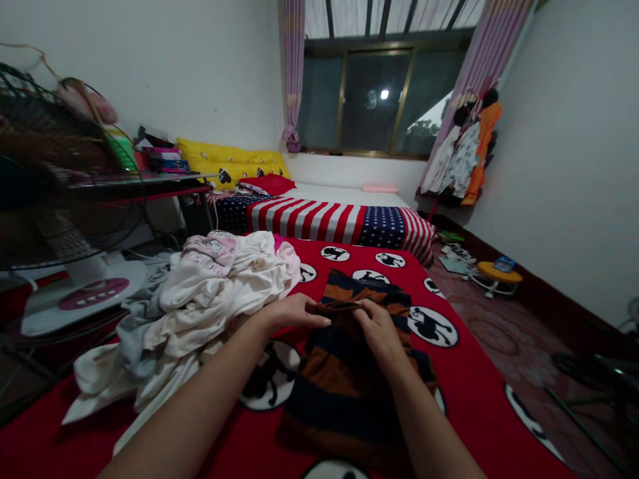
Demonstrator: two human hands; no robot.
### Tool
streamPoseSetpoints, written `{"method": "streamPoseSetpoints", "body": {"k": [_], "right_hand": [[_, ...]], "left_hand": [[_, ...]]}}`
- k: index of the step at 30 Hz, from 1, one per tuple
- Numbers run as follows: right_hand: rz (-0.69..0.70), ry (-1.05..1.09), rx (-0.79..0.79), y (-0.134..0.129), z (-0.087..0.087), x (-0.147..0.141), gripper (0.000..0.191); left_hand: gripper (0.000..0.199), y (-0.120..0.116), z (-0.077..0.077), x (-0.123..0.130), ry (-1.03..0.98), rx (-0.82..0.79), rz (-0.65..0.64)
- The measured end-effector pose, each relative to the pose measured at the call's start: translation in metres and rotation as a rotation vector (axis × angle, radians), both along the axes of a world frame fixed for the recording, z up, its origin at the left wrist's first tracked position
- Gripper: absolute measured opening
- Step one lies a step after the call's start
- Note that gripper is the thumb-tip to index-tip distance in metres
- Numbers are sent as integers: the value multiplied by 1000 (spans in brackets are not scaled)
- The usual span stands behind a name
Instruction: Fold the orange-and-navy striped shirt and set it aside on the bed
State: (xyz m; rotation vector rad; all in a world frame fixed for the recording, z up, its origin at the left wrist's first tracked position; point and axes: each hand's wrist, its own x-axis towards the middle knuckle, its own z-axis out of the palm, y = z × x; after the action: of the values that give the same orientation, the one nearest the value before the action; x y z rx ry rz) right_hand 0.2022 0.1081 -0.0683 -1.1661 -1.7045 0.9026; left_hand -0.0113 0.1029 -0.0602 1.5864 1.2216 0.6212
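The left hand (297, 311) and right hand (377, 326) both pinch a raised edge of one brown-and-navy striped cloth garment (339, 392) — its type hard to make out, partly hidden by the right forearm — lying on a red blanket with round black-and-white prints (474, 399). Left of it sits one heap of white, pink and grey clothes (224, 286), its overlapping pieces uncountable.

Brown-and-navy striped cloth garment (344, 372) on red patterned blanket (474, 399), right of rumpled white clothes pile (214, 293), before flag-print-covered bed (319, 218)
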Motion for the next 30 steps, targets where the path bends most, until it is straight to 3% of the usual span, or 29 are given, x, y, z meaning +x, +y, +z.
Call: {"method": "streamPoseSetpoints", "body": {"k": [3, 7, 10, 13, 16, 19, 23, 27, 30], "right_hand": [[56, 119, -121, 3, -3, 5, 26], [264, 220, -366, 2, -5, 8, 40], [397, 310, -449, -4, 0, 8, 48], [445, 348, -411, -11, 9, 8, 48], [454, 321, -328, -16, 19, 9, 45], [448, 281, -256, -17, 24, 10, 41], [283, 213, -140, -13, 25, 12, 29], [51, 165, -8, -8, 27, 17, 31], [136, 137, -94, -10, 31, 26, 52]], "left_hand": [[41, 6, -11, 15, -195, -37, 96], [51, 2, -18, 29, -495, 28, 283], [64, -5, -13, 38, -593, -18, 266], [65, -13, -8, 45, -699, -96, 134], [64, -21, -4, 49, -717, -63, -19], [70, -24, -3, 49, -581, 7, -97], [50, -23, -6, 46, -494, -64, -71], [40, -19, -8, 42, -620, -197, -37], [41, -17, -8, 39, -753, -221, 16]]}}
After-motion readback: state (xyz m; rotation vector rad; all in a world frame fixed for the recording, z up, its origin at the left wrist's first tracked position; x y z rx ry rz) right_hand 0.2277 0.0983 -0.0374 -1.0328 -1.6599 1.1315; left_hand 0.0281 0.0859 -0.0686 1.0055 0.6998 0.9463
